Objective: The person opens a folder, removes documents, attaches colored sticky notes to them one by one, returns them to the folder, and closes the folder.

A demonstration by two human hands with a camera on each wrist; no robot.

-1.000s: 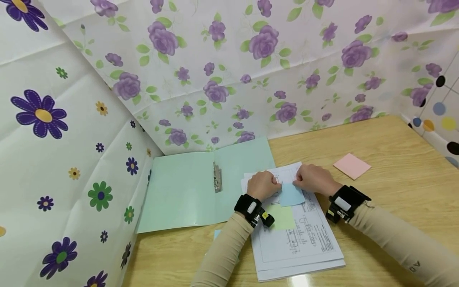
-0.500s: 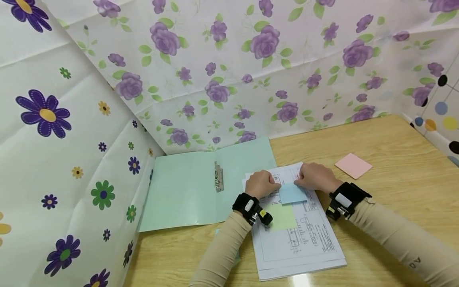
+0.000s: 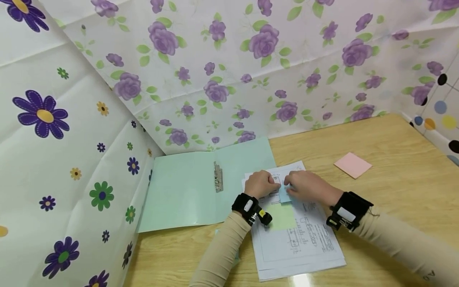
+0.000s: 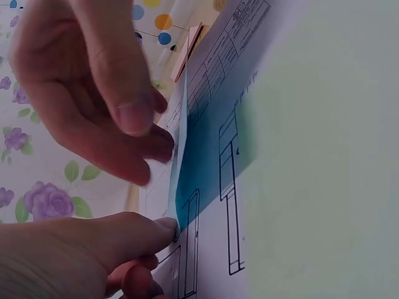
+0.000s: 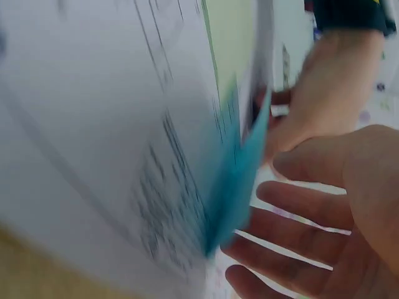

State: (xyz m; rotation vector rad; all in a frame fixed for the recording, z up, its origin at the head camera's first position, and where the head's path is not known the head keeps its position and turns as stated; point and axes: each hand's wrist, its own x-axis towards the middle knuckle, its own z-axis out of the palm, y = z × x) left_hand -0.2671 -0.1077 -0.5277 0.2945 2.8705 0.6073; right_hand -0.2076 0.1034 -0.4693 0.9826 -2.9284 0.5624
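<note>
On the stack of printed drawings (image 3: 305, 255), a light blue sticky note (image 3: 284, 196) stands partly raised from the sheet. My left hand (image 3: 261, 184) pinches its left corner, thumb on top and fingers curled, as the left wrist view shows. The right hand (image 3: 310, 186) hovers over the note's right part and hides it in the head view. In the right wrist view that hand's fingers (image 5: 299, 240) are spread and loosely bent beside the note, holding nothing. A pale green sticky note (image 3: 282, 217) lies on the top sheet nearer me.
A mint green folder (image 3: 179, 191) lies spread at the left, with a metal clip (image 3: 218, 178) near its fold. A pink sticky-note pad (image 3: 353, 165) rests on the wooden table (image 3: 394, 159) at the right. Bluish paper (image 3: 236, 255) shows partly under my left sleeve.
My right hand has released the blue sticky note's right corner and moved left across it, its fingers loosening. The left hand stays at the left corner.
</note>
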